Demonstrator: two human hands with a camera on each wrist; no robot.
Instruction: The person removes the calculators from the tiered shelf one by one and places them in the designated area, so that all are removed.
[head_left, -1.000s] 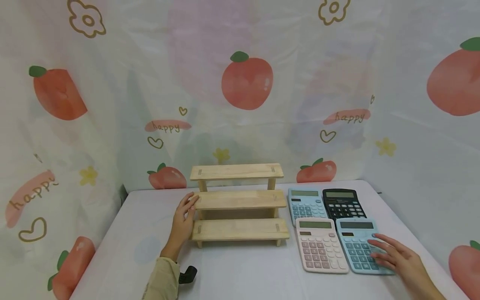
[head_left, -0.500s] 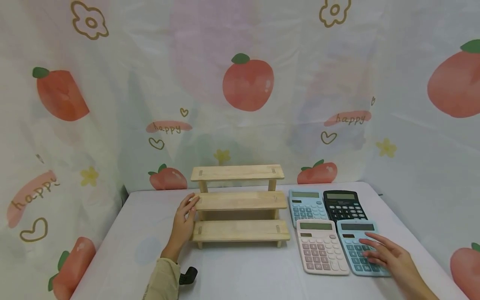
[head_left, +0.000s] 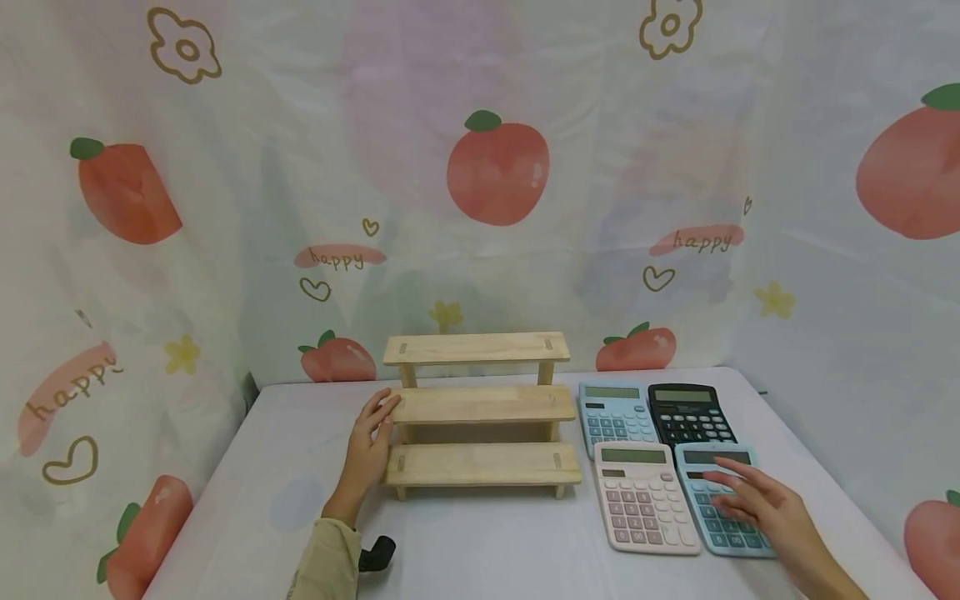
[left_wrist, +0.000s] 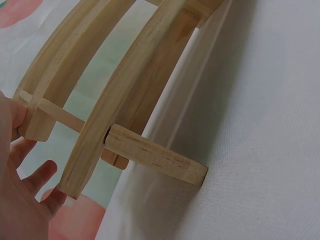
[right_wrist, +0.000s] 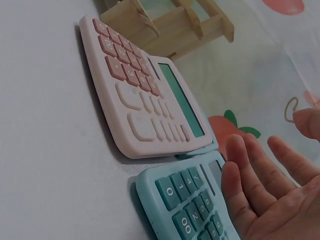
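A three-tier wooden stand [head_left: 483, 406] is on the table. My left hand [head_left: 369, 446] rests against its left end, fingertips at the edge of the middle board; the left wrist view shows loosely spread fingers [left_wrist: 42, 175] by the board ends. Over the front blue calculator [head_left: 712, 500], my right hand [head_left: 776, 508] hovers with relaxed fingers, holding nothing. The right wrist view shows those fingers [right_wrist: 260, 175] apart from the keys. Left of that calculator lies a pink calculator [head_left: 645, 500]. Behind them lie another blue calculator [head_left: 617, 417] and a black calculator [head_left: 690, 417].
The calculators lie close together right of the stand. Beside my left sleeve [head_left: 326, 558] is a small black object [head_left: 377, 553], partly hidden. A printed cloth backdrop [head_left: 495, 275] surrounds the white table [head_left: 480, 550] at the back and sides.
My right hand has moved left and slightly farther out over the front blue calculator. The left hand stays at the stand. The head view has shifted slightly.
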